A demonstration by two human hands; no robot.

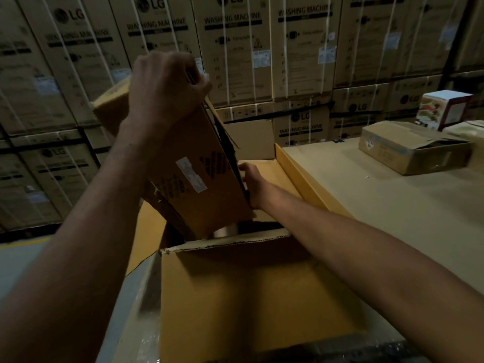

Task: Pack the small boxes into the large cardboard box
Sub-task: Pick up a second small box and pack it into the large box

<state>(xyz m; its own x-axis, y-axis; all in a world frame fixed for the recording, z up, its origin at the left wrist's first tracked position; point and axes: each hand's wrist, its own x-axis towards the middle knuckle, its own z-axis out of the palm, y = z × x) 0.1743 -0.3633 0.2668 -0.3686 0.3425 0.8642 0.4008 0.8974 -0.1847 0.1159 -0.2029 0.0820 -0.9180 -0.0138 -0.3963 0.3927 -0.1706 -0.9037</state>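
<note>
A large cardboard box (262,297) stands open in front of me, its near flap folded toward me. My left hand (165,87) grips the top edge of a brown box (199,174) with a white label, tilted above the large box's opening. My right hand (252,184) presses against the right edge of that same box, low down near the opening. Its lower end dips behind the near flap. What lies inside the large box is hidden.
A flat cardboard surface (392,205) lies to the right. On it sit an open brown carton (413,150) and a small printed box (445,108). Stacked washing-machine cartons (235,48) form a wall behind. Grey floor (15,260) shows at left.
</note>
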